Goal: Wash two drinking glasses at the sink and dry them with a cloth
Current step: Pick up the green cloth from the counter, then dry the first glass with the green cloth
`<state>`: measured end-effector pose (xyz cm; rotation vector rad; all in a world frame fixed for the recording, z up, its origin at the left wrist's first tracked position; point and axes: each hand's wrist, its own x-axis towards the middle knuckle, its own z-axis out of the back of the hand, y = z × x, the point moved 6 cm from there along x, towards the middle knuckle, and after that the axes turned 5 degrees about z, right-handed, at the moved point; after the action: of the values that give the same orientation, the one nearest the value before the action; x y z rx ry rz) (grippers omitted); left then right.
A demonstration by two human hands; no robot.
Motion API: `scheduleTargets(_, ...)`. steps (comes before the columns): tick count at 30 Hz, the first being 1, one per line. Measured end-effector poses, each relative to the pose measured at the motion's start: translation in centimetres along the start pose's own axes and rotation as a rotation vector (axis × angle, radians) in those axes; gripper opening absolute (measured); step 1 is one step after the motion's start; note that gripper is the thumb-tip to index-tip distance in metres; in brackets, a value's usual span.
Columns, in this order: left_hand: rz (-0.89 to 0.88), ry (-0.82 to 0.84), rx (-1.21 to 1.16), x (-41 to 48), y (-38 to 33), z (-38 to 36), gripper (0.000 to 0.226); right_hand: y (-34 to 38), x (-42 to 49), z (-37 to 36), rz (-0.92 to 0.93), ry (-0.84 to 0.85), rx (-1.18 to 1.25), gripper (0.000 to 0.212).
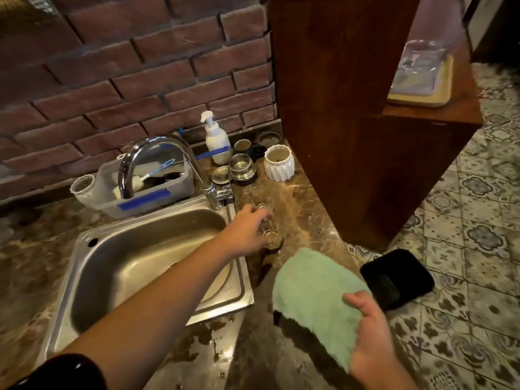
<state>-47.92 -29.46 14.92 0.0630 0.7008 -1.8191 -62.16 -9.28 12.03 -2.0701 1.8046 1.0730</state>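
Left hand (pixel 247 229) reaches across the sink (pixel 84 243) and is wrapped around a clear glass (pixel 268 223) standing on the marble bench (pixel 304 215), just right of the tap (pixel 174 164). Right hand (pixel 371 336) is pinching a green cloth (pixel 312 299) by its edge. The soap bottle (pixel 216 139) by the brick wall has no label I can read.

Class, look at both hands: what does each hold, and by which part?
The left hand grips a drinking glass around its side. The right hand holds the green cloth by its near edge.
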Motion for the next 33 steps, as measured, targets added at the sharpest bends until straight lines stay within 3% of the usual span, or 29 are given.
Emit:
scheduleTargets(2,-0.035,0.045,0.124,1.6,0.1,-1.8,0.075,0.9,0.8,0.8,0.009,0.008,0.051,0.098)
scheduleTargets(3,-0.037,0.070,0.178,2.1,0.3,-2.5,0.078,1.3,1.1,1.0,0.008,0.030,0.074,0.101)
scheduleTargets(7,-0.044,0.074,0.342,3.2,0.2,-3.7,0.079,2.5,2.0,1.2,0.024,0.099,0.116,0.084)
scheduleTargets(10,-0.075,0.045,0.427,3.8,-0.3,-3.7,0.075,2.6,2.6,1.5,0.041,0.077,0.113,0.086)
scheduleTargets(15,-0.094,0.096,0.477,4.7,-0.6,-3.8,0.069,2.0,2.6,1.1,0.020,0.044,0.140,0.065)
scheduleTargets(18,-0.061,0.109,0.383,4.7,-0.5,-3.3,0.064,1.4,2.5,1.3,0.017,-0.035,0.096,0.062)
scheduleTargets(21,0.007,0.095,0.171,3.5,0.2,-2.2,0.060,1.6,2.3,0.5,0.069,-0.040,0.031,0.042)
scheduleTargets(25,-0.071,0.105,-0.053,-0.8,0.3,1.3,0.056,1.0,2.2,-1.8,0.188,-0.053,-0.093,0.028)
scheduleTargets(28,-0.129,0.086,-0.199,-4.8,0.3,4.3,0.049,-0.2,1.2,-5.2,0.281,-0.039,-0.394,0.023)
scheduleTargets(31,-0.140,0.011,-0.359,-8.7,0.4,6.9,0.046,-2.7,-0.3,-9.5,0.386,0.084,-0.759,0.017)
scheduleTargets(32,-0.144,-0.028,-0.430,-9.9,0.4,7.8,0.040,-3.5,-0.8,-11.0,0.485,0.144,-0.884,0.016)
scheduleTargets(33,-0.144,-0.072,-0.497,-11.0,0.5,8.6,0.032,-4.2,-1.4,-12.7,0.629,0.214,-1.033,0.030)
